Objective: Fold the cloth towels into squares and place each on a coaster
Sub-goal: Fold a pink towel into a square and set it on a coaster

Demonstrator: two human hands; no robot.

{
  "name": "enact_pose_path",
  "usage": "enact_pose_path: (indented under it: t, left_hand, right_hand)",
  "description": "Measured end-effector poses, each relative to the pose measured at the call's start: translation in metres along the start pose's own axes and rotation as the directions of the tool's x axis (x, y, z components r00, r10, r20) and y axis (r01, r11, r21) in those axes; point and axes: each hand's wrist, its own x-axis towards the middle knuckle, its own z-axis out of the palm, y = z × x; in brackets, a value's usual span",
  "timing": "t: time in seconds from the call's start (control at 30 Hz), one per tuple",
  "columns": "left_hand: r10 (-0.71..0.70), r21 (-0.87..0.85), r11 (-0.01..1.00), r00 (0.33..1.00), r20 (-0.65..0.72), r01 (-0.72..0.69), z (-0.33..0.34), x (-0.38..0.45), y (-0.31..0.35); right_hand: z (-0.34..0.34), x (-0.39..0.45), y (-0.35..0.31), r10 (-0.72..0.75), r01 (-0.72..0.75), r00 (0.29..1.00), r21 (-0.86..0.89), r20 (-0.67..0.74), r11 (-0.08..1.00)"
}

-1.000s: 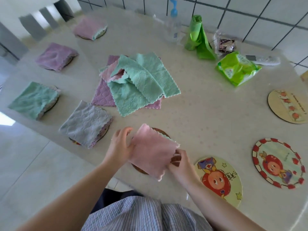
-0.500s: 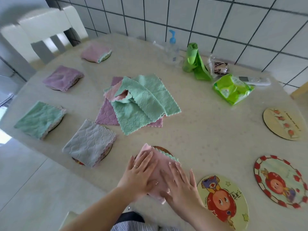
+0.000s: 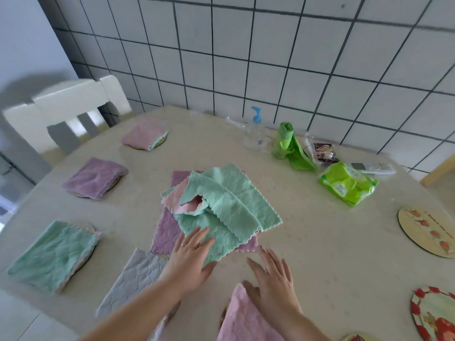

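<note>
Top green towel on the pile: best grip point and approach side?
Grip the top green towel at its near-right scalloped corner, coming from the right. That corner lies flat and overhangs the pile, free of the folds and the pink towel bunched at its left. The left hand already rests on the lower green towel; the right hand is open and nearest.

I see mint-green towels (image 3: 229, 203) with scalloped edges over pink (image 3: 183, 205) and purple (image 3: 165, 232) ones, a grey quilted towel (image 3: 138, 274), a red-bordered cartoon coaster (image 3: 435, 313), a lime packet (image 3: 347, 183), and white wall tiles (image 3: 270, 45) with dark grout.
</note>
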Motion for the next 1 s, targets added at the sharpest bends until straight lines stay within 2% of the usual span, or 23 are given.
enact_pose_path:
  t: [0.07, 0.13, 0.2, 0.27, 0.43, 0.53, 0.63, 0.77, 0.83, 1.0]
  left_hand:
    - [0.063, 0.116, 0.991, 0.998, 0.012, -0.064, -0.014, 0.023, -0.016]
    - [0.132, 0.202, 0.968, 0.988, 0.079, -0.146, -0.026, 0.040, -0.023]
    - [0.183, 0.187, 0.960, 0.974, 0.137, -0.206, -0.029, 0.060, -0.033]
    - [0.210, 0.210, 0.948, 0.965, 0.159, -0.241, -0.028, 0.077, -0.038]
    - [0.195, 0.232, 0.936, 0.939, 0.282, -0.264, -0.021, 0.101, -0.047]
    - [0.171, 0.234, 0.942, 0.945, 0.279, -0.240, -0.021, 0.108, -0.049]
    - [0.193, 0.196, 0.949, 0.949, 0.251, -0.245, -0.022, 0.113, -0.050]
    - [0.207, 0.117, 0.967, 0.964, 0.165, -0.227, -0.030, 0.123, -0.050]
    - [0.160, 0.080, 0.982, 0.981, 0.106, -0.169, -0.037, 0.126, -0.051]
    - [0.034, 0.052, 0.998, 0.991, 0.129, -0.041, -0.048, 0.128, -0.059]
  right_hand:
    - [-0.006, 0.024, -0.016, 0.045, -0.045, 0.999, -0.026, 0.000, 0.999]
    - [-0.009, 0.043, -0.028, -0.004, 0.003, 1.000, -0.037, -0.011, 0.999]
    - [-0.012, 0.060, -0.037, 0.005, -0.005, 0.999, 0.006, 0.047, 1.000]
    - [-0.012, 0.074, -0.041, 0.016, -0.014, 0.998, -0.035, 0.058, 0.999]
    - [-0.007, 0.094, -0.048, 0.114, -0.111, 0.992, -0.047, 0.050, 0.993]
    - [-0.006, 0.098, -0.048, 0.152, -0.151, 0.988, -0.042, 0.039, 0.988]
    - [-0.009, 0.100, -0.045, 0.179, -0.176, 0.983, 0.059, -0.043, 0.983]
    - [-0.023, 0.104, -0.042, 0.205, -0.144, 0.966, 0.330, -0.158, 0.933]
    - [-0.035, 0.105, -0.039, 0.195, -0.095, 0.946, 0.353, -0.260, 0.931]
    - [-0.070, 0.094, -0.038, 0.234, -0.012, 0.859, 0.439, -0.455, 0.899]
